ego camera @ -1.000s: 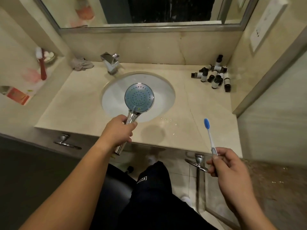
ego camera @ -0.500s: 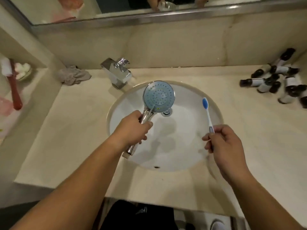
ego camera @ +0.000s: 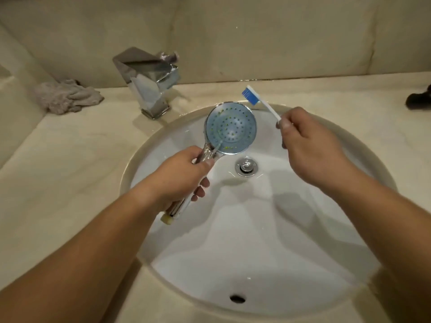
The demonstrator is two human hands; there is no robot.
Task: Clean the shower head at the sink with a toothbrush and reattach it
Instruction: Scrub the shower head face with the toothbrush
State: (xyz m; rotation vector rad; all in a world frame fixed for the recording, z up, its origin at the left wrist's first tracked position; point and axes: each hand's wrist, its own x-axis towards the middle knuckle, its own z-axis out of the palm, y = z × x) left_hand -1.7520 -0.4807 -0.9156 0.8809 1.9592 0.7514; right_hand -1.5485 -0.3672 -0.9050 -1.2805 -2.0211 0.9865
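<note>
A crumpled grey cloth (ego camera: 66, 96) lies at the far left of the beige stone desk (ego camera: 58, 164), close to the back wall, well apart from the white round sink (ego camera: 256, 241) set into the desk. Just right of the cloth, a chrome faucet (ego camera: 149, 80) stands at the sink's far rim, its spout angled toward the basin. Over the left part of the basin, the person's left hand (ego camera: 184, 178) grips the chrome handle of the shower head (ego camera: 231, 128), fingers (ego camera: 200, 191) curled round the handle and the thumb lying along its top; the handle's pale end sticks out below the hand. The round spray face, bluish with rings of small nozzles, is turned up toward the camera and held above the basin, touching nothing else. The metal drain (ego camera: 246, 166) sits in the bowl just right of the handle. Farther right, the right hand (ego camera: 307, 145) pinches the white handle of the toothbrush (ego camera: 261, 100), whose blue bristled head points up and left, near the shower head's upper right edge but apart from it. An overflow hole (ego camera: 237, 298) shows in the sink's near wall. At the far right edge, a dark object (ego camera: 418, 99) rests on the desk, too cropped to identify.
</note>
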